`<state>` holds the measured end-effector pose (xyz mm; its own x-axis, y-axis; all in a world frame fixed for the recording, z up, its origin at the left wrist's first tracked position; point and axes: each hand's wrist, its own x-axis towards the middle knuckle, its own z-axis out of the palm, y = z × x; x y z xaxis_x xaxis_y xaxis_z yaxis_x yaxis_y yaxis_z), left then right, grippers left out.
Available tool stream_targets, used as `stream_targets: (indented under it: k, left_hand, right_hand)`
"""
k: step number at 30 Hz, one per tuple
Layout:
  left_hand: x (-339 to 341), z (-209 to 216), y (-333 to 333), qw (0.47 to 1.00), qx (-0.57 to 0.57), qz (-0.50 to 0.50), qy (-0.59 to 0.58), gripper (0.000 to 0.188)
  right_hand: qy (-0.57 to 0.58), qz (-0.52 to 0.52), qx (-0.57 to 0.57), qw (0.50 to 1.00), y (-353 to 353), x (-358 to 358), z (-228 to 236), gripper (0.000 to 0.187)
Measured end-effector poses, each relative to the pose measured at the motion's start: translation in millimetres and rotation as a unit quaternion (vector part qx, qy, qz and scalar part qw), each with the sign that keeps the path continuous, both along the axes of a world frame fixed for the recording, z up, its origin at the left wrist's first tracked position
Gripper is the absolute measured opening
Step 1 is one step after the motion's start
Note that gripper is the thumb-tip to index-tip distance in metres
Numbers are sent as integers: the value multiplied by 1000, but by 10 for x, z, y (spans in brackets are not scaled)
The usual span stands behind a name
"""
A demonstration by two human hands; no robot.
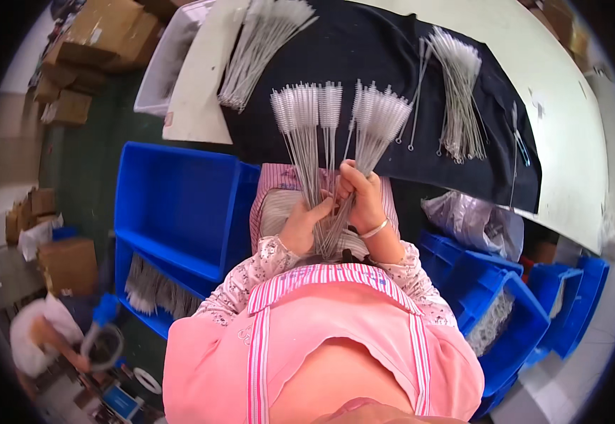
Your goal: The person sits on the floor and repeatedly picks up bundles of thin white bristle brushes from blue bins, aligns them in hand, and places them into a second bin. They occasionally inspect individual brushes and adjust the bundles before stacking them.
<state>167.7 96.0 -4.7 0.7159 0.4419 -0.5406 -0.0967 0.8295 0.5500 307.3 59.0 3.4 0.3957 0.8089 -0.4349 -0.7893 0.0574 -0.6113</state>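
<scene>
A bundle of wire-handled tube brushes [295, 113] stands bristles up in front of me, with my left hand [307, 222] closed round its wire stems. To the right, a second bundle of tube brushes [382, 116] fans out above my right hand [361, 194], whose fingers are pinched on the stems. A few brushes [329, 106] rise between the two bundles. Lower down the wire stems come together near my lap, and their ends are partly hidden by my hands.
On the dark cloth [364, 35] lie a brush pile [261, 49] at left, another brush pile [459, 92] at right, and blue-handled pliers or scissors [519, 138]. Blue bins [173, 205] flank me, one blue bin [512, 318] at right holding wire pieces. A person [46, 332] works at lower left.
</scene>
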Motion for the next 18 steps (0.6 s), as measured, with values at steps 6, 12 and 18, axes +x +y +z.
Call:
stream_targets:
  k: [6,12,18]
  left_hand:
    - [40,-44,-2,999,20,-47,7,30]
    - [42,-123,-19,995,58,-80,10,31]
    - [88,-143,-8,997,17,-67,22,23]
  right_hand:
    - [-43,4,-6,999,2,33,10,9]
    - [-89,56,-44,993,-40,190,-55,17]
    - [-490,-154,-176,840,-17,170,-49,39]
